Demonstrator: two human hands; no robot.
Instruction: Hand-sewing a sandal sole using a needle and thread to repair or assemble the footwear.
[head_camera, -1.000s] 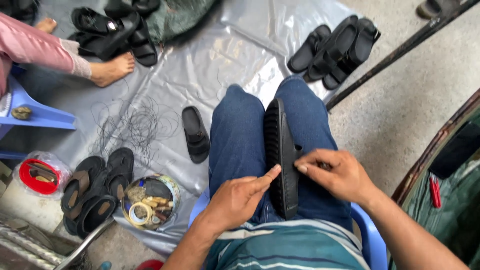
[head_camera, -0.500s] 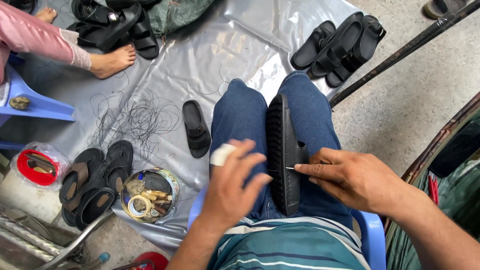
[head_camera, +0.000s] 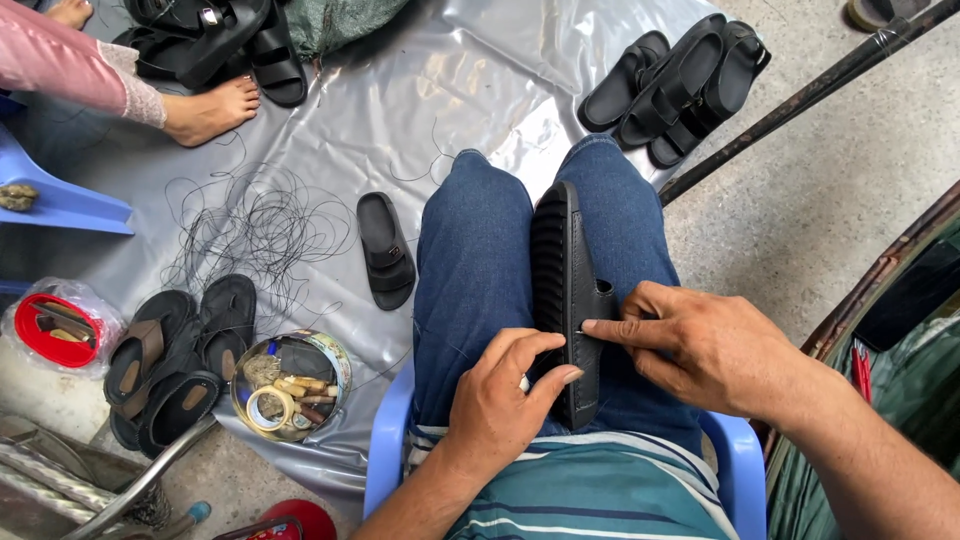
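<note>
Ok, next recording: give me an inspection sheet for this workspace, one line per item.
Surface: grey plastic sheet spread over concrete floor.
Job's things: black ribbed rubber sandal lying on edge between the knees.
Clutter: round tin of tape rolls and oddments; single black slide sandal; sandal piles left and top right.
Grippers: left hand grips the sandal's near end; right hand pinches its edge.
Cables: tangle of thin black thread on the sheet.
Surroundings: blue plastic chair; another person's bare foot.
</note>
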